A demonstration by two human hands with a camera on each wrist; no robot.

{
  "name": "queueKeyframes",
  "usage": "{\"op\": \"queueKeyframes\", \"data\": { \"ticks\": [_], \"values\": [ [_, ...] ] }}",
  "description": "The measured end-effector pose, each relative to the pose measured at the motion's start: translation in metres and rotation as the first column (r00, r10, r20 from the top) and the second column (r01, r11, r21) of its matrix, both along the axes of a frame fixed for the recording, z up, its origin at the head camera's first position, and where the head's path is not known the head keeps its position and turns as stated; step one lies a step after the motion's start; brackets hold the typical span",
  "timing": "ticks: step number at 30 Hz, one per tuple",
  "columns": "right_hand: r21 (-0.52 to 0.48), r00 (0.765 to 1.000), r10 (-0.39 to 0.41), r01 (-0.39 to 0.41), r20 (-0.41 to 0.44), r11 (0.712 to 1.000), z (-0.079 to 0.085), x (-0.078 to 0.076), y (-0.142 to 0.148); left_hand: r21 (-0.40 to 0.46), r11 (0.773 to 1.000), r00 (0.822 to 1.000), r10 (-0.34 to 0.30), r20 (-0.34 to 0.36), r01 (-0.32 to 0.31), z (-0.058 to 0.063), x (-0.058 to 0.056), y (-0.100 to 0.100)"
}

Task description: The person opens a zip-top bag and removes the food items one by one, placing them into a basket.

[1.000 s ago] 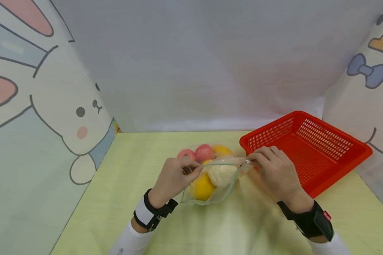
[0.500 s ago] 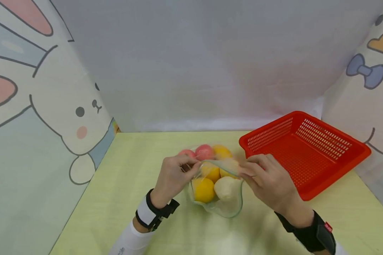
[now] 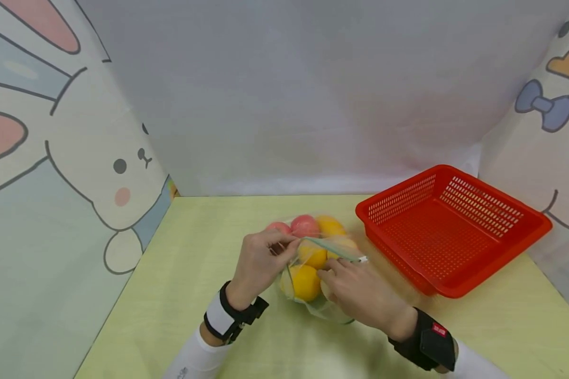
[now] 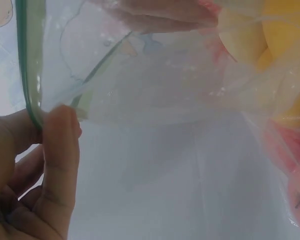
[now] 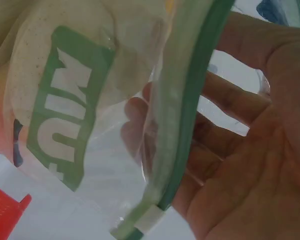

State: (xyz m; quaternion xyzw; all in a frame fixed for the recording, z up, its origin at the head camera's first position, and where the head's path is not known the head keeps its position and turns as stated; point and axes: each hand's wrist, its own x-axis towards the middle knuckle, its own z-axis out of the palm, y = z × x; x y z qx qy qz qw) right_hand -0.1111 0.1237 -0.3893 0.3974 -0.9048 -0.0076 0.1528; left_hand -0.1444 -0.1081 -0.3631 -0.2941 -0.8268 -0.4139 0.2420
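A clear zip bag with a green seal strip lies on the table, its mouth facing me. Inside are yellow round fruits, pinkish-red apples and a pale round fruit, mostly covered by my right hand in the head view. My left hand pinches the left corner of the bag's rim between thumb and fingers. My right hand reaches into the bag's mouth, fingers extended and showing through the film in the right wrist view. A white slider sits at the right end of the seal.
A red perforated plastic basket stands at the right, just beside the bag. Light yellow-green tabletop surrounds the bag. A pale backdrop rises behind, with cartoon rabbit panels on both sides.
My right hand has let go of the rim's right side and moved left and down into the mouth. The bag has opened wider. My left hand keeps its pinch almost unmoved.
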Motion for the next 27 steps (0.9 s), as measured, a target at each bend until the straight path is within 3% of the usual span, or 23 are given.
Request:
{"op": "queueKeyframes", "data": {
  "ticks": [10, 13, 15, 18, 20, 22, 27],
  "values": [
    [0.141, 0.986, -0.043, 0.067, -0.163, 0.988, -0.028, -0.016, -0.012, -0.005, 1.000, 1.000, 0.004, 0.008, -0.004, -0.001, 0.000, -0.001],
    [0.165, 0.953, -0.019, 0.072, -0.304, 0.984, -0.037, -0.024, -0.014, 0.008, 1.000, 1.000, 0.006, 0.019, -0.007, -0.002, -0.001, -0.002],
    [0.170, 0.917, -0.011, 0.086, -0.399, 0.982, -0.043, -0.029, -0.013, 0.015, 1.000, 0.999, 0.007, 0.037, -0.008, -0.002, -0.001, -0.001],
    [0.186, 0.887, 0.006, 0.090, -0.461, 0.979, -0.045, -0.034, -0.009, 0.014, 1.000, 0.998, 0.011, 0.063, -0.012, -0.003, -0.001, 0.001],
    [0.184, 0.891, 0.025, 0.066, -0.453, 0.981, -0.042, -0.033, -0.007, 0.010, 1.000, 0.998, 0.020, 0.057, -0.021, -0.003, -0.001, 0.002],
    [0.190, 0.910, 0.047, 0.036, -0.411, 0.981, -0.035, -0.030, -0.004, 0.004, 1.000, 0.999, 0.030, 0.042, -0.030, -0.003, -0.001, 0.001],
    [0.123, 0.972, 0.101, -0.076, -0.214, 0.990, -0.007, -0.017, 0.000, -0.007, 0.999, 0.999, 0.038, 0.027, -0.037, -0.002, -0.003, -0.001]
  ]
}}
